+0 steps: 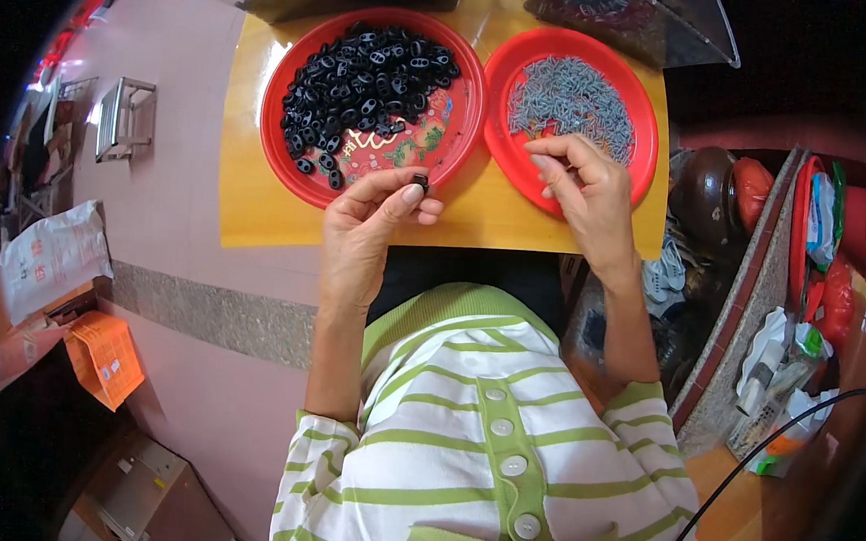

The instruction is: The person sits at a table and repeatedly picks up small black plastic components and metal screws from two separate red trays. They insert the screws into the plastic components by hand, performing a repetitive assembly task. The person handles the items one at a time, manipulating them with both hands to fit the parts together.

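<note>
My left hand (365, 216) pinches a small black plastic piece (420, 182) between thumb and fingers, at the near edge of a round red tray (272, 125). In that tray lies a heap of similar black oval pieces with two holes (365, 81). My right hand (588, 195) hovers over the near part of a red oval tray (647, 115) holding a pile of small grey screws (567, 96). Its thumb and index finger are drawn together, but anything between them is too small to make out.
Both trays rest on a yellow table (246, 202). Clear-sided bins of dark parts (632, 21) stand at its far edge. A metal stool (122, 122) and an orange basket (105, 356) are at left. Bags and jars (706, 197) crowd the right, where a black cable (767, 440) curves.
</note>
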